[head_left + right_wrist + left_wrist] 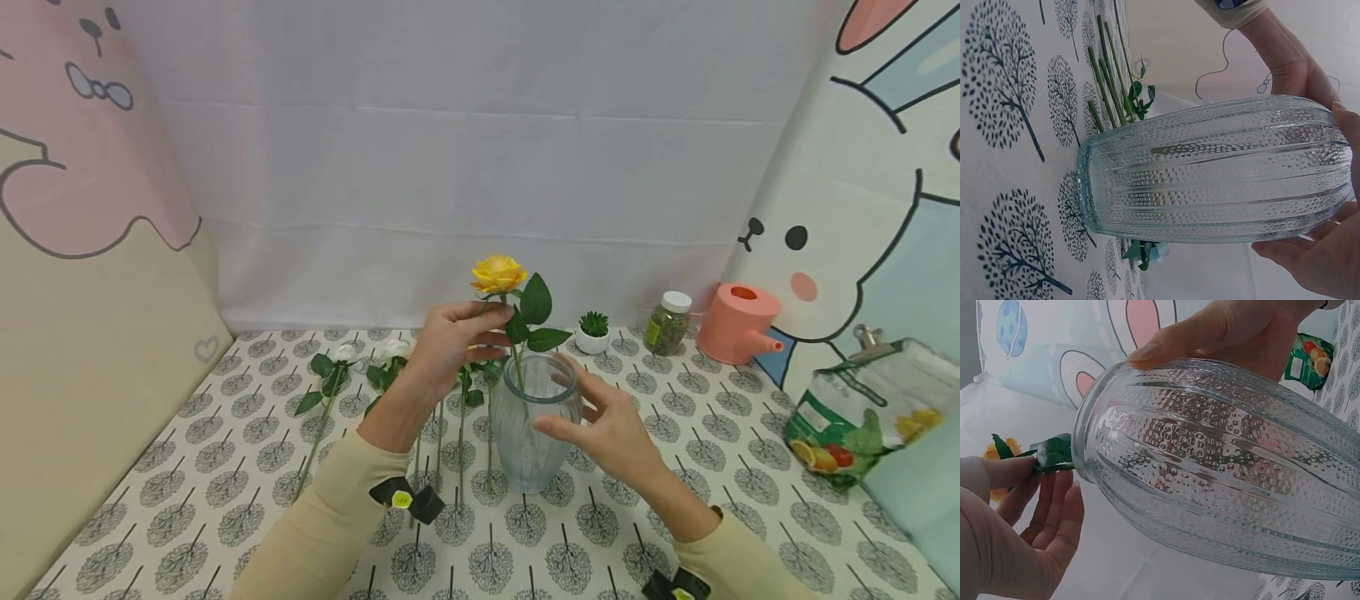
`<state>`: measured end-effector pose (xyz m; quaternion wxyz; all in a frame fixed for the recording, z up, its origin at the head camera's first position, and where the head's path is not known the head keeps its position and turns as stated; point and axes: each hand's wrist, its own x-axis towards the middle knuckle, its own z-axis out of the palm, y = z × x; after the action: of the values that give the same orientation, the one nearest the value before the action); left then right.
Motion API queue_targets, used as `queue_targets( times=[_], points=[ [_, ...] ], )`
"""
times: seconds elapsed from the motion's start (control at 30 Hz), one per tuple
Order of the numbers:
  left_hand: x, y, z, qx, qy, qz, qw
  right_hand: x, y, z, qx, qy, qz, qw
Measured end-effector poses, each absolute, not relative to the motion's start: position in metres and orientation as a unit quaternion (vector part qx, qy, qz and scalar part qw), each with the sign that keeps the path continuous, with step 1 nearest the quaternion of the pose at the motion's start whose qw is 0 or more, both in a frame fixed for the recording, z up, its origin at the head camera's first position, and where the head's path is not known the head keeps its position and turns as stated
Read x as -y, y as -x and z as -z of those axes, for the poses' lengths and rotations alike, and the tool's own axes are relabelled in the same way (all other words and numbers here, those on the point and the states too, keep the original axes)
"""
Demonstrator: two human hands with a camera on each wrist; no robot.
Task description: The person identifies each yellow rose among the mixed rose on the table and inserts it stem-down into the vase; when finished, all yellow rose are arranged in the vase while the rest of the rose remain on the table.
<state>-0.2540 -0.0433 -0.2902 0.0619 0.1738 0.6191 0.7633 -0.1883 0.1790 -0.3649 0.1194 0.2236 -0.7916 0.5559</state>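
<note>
Left hand (450, 337) pinching the stem of a yellow rose (498, 273) just under the bloom, thumb and fingers curled round it, stem running down through the mouth of a glass vase (534, 425). Vase upright near the middle of the tabletop (225, 500), ribbed and dimpled, clear. Right hand (611, 425) against the vase's right side near the rim, fingers fairly straight and spread, thumb on the glass in the left wrist view; resting on it rather than wrapped round. Rose bloom above the rim, two green leaves just over the opening.

Several more flowers (360, 367) flat on the tabletop left of the vase, white heads toward the far edge, long stems pointing at the near edge, passing behind the left forearm. Along the far edge toward the right corner: small potted plant (593, 331), lidded jar (667, 322), pink watering can (738, 322), standing apart in a row. Clipped snack bag (862, 408) at the right edge. Tree-print cloth over the whole tabletop.
</note>
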Motion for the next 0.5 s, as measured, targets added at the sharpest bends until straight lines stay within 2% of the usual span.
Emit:
queue_targets(
  times=[0.23, 0.5],
  points=[
    [0.0392, 0.2554, 0.2933, -0.636, -0.199, -0.742, 0.072, -0.1792, 0.1884, 0.3660, 0.789, -0.230, -0.557, 0.121],
    [0.0381, 0.2587, 0.2987, -0.690, -0.181, -0.698, 0.065, -0.1783, 0.1891, 0.3652, 0.784, -0.233, -0.564, 0.118]
  ],
)
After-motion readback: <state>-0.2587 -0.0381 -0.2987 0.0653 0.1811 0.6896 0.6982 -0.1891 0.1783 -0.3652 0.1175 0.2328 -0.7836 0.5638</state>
